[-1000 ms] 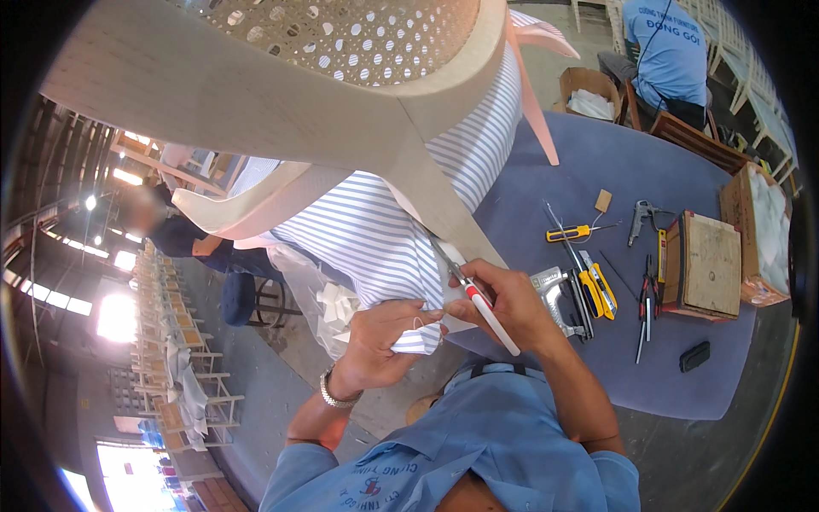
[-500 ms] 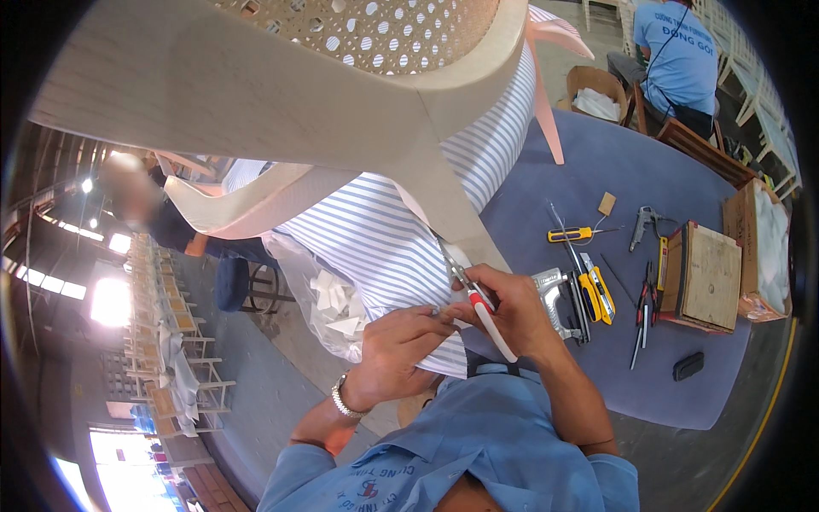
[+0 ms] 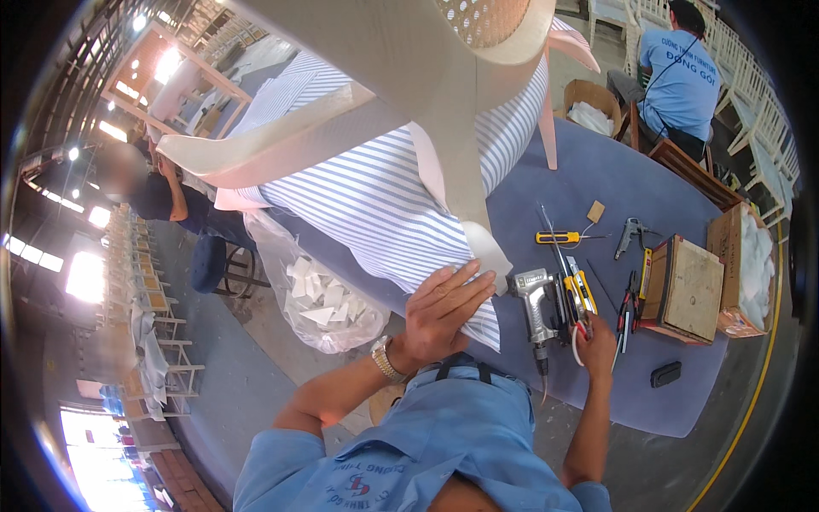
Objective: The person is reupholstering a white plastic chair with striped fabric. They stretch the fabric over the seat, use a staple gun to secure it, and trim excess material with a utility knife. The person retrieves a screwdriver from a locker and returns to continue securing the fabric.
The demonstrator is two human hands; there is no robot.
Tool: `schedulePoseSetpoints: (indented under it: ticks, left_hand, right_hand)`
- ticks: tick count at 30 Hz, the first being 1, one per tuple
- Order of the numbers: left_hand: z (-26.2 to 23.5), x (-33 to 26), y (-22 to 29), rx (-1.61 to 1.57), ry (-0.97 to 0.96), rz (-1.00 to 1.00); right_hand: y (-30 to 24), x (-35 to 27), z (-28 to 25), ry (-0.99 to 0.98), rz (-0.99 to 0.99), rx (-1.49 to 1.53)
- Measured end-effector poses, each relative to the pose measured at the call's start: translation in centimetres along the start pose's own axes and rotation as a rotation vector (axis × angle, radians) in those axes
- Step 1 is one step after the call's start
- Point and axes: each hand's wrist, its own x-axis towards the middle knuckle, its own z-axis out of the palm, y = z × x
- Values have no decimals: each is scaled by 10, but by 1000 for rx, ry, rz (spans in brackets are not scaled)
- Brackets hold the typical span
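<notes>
**Hands and tools at the upholstery desk**

Left hand (image 3: pixel 444 311): fingers spread flat, pressing the blue-and-white striped fabric (image 3: pixel 384 205) at its near edge, beside the pale wooden chair leg (image 3: pixel 465 183). Holds nothing.

Right hand (image 3: pixel 595 346): at the near ends of the red-handled pliers (image 3: pixel 627 311) and yellow utility knife (image 3: pixel 583 290); whether the fingers close on either, I cannot tell.

Silver pneumatic staple gun (image 3: pixel 536 303): lies between the two hands on the purple-covered desk (image 3: pixel 648 196), long axis pointing away from the person, slightly nearer the right hand.
</notes>
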Motion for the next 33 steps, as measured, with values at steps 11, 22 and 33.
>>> schedulePoseSetpoints:
  ticks: [11,22,33]
  left_hand:
    - [-43,-22,-3,-115,-291,186]
    - [-155,106,-111,350,-215,440]
    - [-112,94,-98,548,-136,425]
  right_hand:
    - [-250,16,-58,174,-551,743]
    - [-346,0,-63,454,-347,289]
    - [-338,24,31,543,-293,1010]
